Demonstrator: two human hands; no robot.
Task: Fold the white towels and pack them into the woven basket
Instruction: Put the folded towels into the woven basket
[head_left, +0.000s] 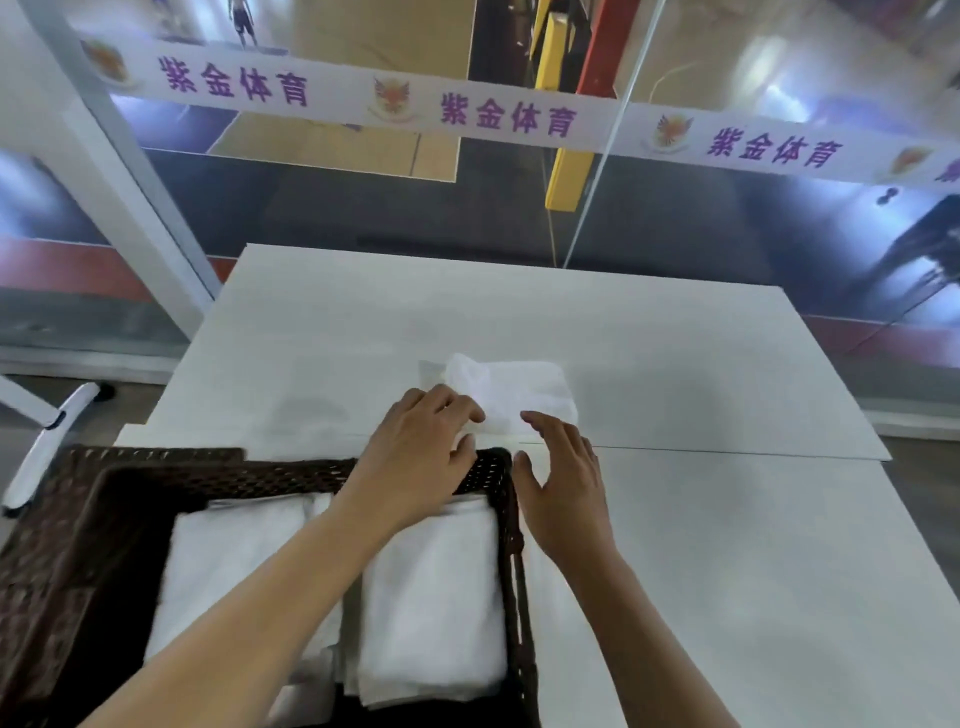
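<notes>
Head view. Small folded towel (511, 392) lies on the white table (701, 545), just beyond the far right corner of the woven basket (78, 519). Left hand (421, 452) reaches over the basket's far rim; fingers curled, thumb under, pinching the towel's near left corner. Right hand (563, 478) is beside the basket, over the table; fingers apart and nearly straight, tips touching the towel's near right edge, holding nothing. Inside the basket: two stacks of folded towels (436, 597), side by side. Behind the table, a glass wall with a white banner (498, 117) in purple characters.
</notes>
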